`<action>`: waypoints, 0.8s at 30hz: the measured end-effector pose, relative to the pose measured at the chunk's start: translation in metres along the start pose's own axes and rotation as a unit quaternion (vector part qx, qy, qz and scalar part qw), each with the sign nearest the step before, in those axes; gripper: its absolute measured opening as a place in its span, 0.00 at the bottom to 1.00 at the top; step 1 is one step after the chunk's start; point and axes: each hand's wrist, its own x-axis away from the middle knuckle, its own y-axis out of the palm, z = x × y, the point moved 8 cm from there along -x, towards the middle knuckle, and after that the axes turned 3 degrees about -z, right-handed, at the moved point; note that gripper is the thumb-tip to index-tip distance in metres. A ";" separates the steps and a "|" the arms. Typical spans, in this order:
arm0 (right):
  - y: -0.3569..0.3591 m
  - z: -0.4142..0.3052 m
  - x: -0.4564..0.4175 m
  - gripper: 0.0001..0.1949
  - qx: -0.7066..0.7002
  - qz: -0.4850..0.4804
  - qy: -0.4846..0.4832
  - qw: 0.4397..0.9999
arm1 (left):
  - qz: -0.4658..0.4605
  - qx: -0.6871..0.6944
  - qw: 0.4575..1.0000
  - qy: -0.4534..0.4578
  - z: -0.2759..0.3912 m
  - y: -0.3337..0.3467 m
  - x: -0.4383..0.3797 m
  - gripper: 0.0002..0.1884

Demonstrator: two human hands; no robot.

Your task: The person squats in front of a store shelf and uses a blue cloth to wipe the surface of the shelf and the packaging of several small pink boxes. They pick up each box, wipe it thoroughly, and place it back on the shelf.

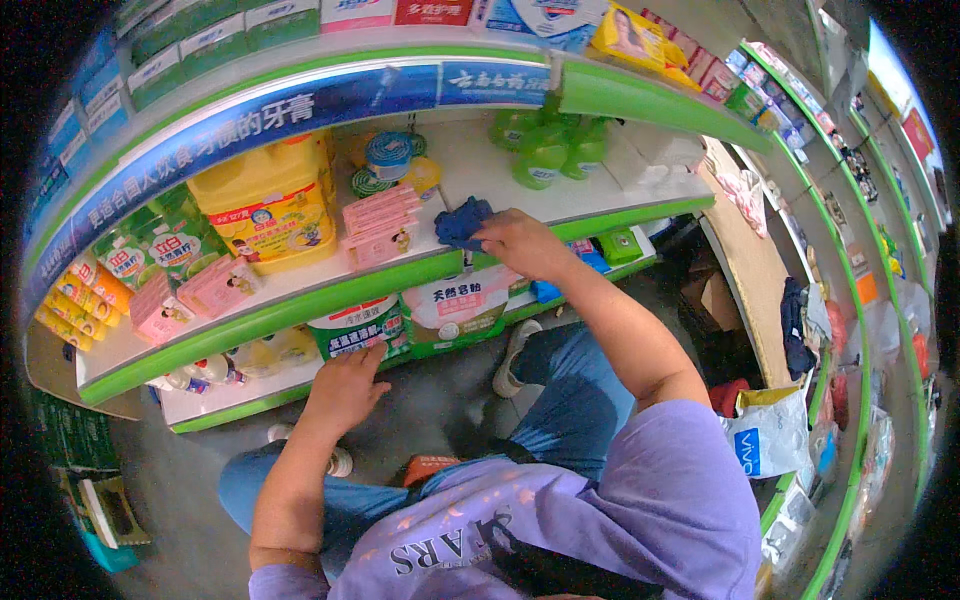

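Bunched in the fingers of my right hand [521, 240] is a dark blue cloth [463, 223], at the front part of a white shelf with a green edge [300, 304]. Just left of the cloth lie stacked pink boxes [381, 225], with a large yellow jug [274, 217] beyond them. Green bottles [541, 156] stand farther back to the right. My left hand [347, 390] is lower, its fingers spread and empty, by a green and white detergent bag [361, 330] on the lower shelf. Whether the fingertips touch the bag, I cannot tell.
A pink and white bag of soap powder [457, 304] stands on the lower shelf. More pink boxes [217, 285] and orange-yellow bottles [86, 292] are at the left. Overhead, a blue-banded shelf [337, 94] juts out. A cardboard sheet [750, 277] leans at the right, near a white plastic bag [776, 427].
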 end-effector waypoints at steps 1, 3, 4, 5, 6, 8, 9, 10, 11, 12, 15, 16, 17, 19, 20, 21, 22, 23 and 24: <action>-0.005 -0.002 0.005 0.12 -0.006 0.017 -0.003 1.000 | 0.002 -0.003 1.000 0.003 0.002 0.000 -0.001 0.31; -0.003 0.022 0.021 0.11 0.067 0.037 -0.019 0.997 | 0.008 -0.010 1.000 0.004 0.004 0.000 -0.001 0.31; -0.003 0.035 0.031 0.11 0.103 0.046 -0.028 0.993 | 0.008 -0.011 1.000 0.002 0.003 0.002 0.000 0.31; -0.011 0.054 0.041 0.12 0.087 0.071 0.014 0.994 | 0.009 -0.012 1.000 -0.002 0.002 0.004 0.002 0.31; -0.018 0.087 0.052 0.12 0.064 0.084 0.119 0.987 | 0.010 -0.012 1.000 -0.006 0.002 0.004 0.004 0.30; -0.030 0.154 0.081 0.13 0.033 0.081 0.279 0.956 | 0.006 -0.015 1.000 -0.002 0.004 0.005 0.002 0.30; -0.039 0.178 0.088 0.14 0.095 0.034 0.306 0.947 | 0.004 -0.017 1.000 -0.003 0.004 0.006 0.003 0.31; -0.046 0.216 0.106 0.15 0.206 0.052 0.257 0.943 | 0.008 -0.019 1.000 0.007 0.006 0.006 -0.002 0.31; -0.052 0.256 0.122 0.15 0.225 0.013 0.361 0.905 | 0.010 -0.021 1.000 0.013 0.006 0.008 -0.006 0.31; -0.059 0.245 0.111 0.15 0.325 -0.030 0.316 0.891 | 0.010 -0.022 1.000 0.003 0.001 0.010 0.000 0.31; -0.081 0.264 0.109 0.13 0.276 0.064 0.421 0.861 | 0.018 -0.023 1.000 0.003 0.000 0.010 0.001 0.31; -0.067 0.278 0.105 0.14 0.292 0.031 0.362 0.885 | 0.016 -0.022 1.000 0.010 0.001 0.009 -0.003 0.31; -0.049 0.302 0.112 0.15 0.310 -0.002 0.308 0.900 | 0.016 -0.020 0.999 0.024 0.004 0.009 -0.013 0.31; -0.029 0.297 0.097 0.16 0.276 0.004 0.256 0.926 | 0.006 -0.023 0.999 0.022 0.004 0.009 -0.016 0.32; -0.021 0.278 0.089 0.17 0.229 0.044 0.266 0.935 | 0.000 -0.028 1.000 0.014 0.003 0.009 -0.014 0.32; -0.018 0.247 0.076 0.17 0.181 0.081 0.270 0.942 | -0.005 -0.030 1.000 0.000 -0.001 0.010 -0.008 0.33; -0.021 0.221 0.073 0.18 0.190 0.066 0.273 0.941 | 0.008 -0.029 0.999 0.009 0.000 0.009 -0.007 0.33; -0.028 0.194 0.072 0.18 0.201 0.052 0.274 0.939 | 0.022 -0.028 0.999 0.017 0.000 0.008 -0.005 0.33; -0.035 0.173 0.073 0.18 0.215 0.039 0.280 0.935 | 0.038 -0.027 0.998 0.031 0.002 0.007 -0.008 0.34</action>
